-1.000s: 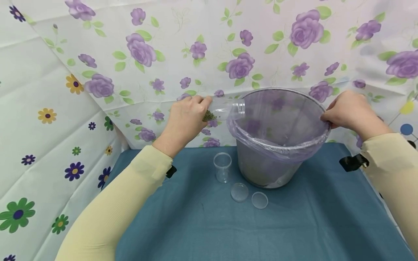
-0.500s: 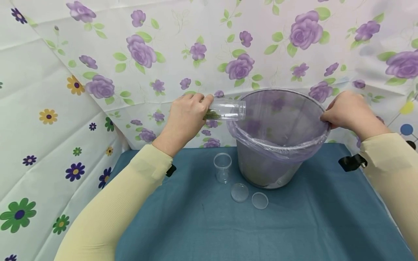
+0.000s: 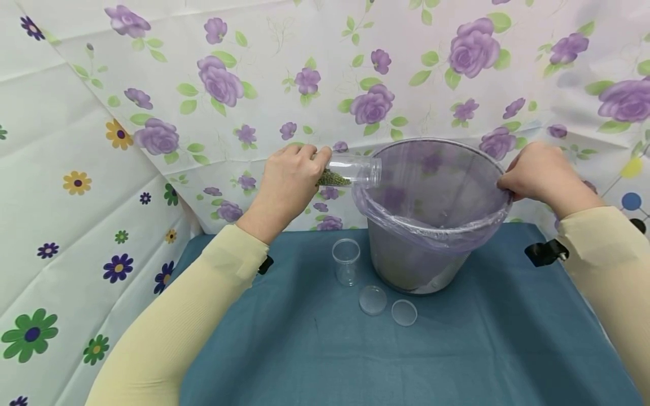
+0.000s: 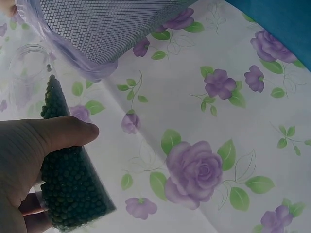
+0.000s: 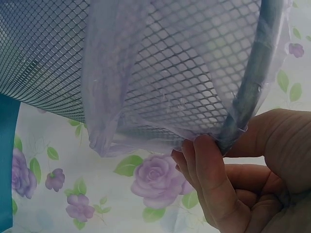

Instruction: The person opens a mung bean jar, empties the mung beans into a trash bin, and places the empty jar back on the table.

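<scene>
My left hand grips a clear plastic jar lying nearly on its side, its open mouth at the left rim of a wire-mesh trash can. Small green beans, apparently mung beans, fill its lower part in the left wrist view and taper toward the neck. A thin purple trash bag lines the can and folds over its rim. On the can's right side, my right hand pinches the rim and bag; the right wrist view shows its fingers curled at the rim.
An open clear jar stands on the blue cloth left of the can. Two round clear lids lie in front of the can. Behind rises a flowered wall covering.
The beans inside the jar have spread further from my left hand toward the mouth, blurring half a second ago. The jar has barely moved; my right hand stays on the rim.
</scene>
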The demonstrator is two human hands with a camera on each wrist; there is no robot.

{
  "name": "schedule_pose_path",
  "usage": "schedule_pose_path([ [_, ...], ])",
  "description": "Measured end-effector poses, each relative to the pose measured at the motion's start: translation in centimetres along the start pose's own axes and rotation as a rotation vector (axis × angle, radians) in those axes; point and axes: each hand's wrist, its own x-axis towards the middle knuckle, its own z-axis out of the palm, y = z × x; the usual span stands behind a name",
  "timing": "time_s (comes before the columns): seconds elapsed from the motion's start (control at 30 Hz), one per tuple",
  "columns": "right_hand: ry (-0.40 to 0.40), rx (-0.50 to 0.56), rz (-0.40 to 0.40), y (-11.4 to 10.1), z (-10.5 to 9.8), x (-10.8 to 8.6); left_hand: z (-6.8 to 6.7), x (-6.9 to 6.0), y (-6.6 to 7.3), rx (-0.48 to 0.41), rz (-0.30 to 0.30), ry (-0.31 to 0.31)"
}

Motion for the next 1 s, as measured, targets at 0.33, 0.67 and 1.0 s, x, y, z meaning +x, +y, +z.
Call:
schedule_pose_path([
  [0.33, 0.001, -0.020, -0.001, -0.02, -0.04, 0.11, 0.10, 0.06, 0.03, 0.000, 0.008, -0.015],
  [0.67, 0.013, -0.033, -0.010, -0.03, 0.00, 0.16, -0.14, 0.27, 0.25, 0.003, 0.017, 0.006],
  [1.0, 0.017, -0.036, -0.015, -0.03, 0.13, 0.07, -0.13, 0.24, 0.27, 0.008, 0.018, -0.018],
])
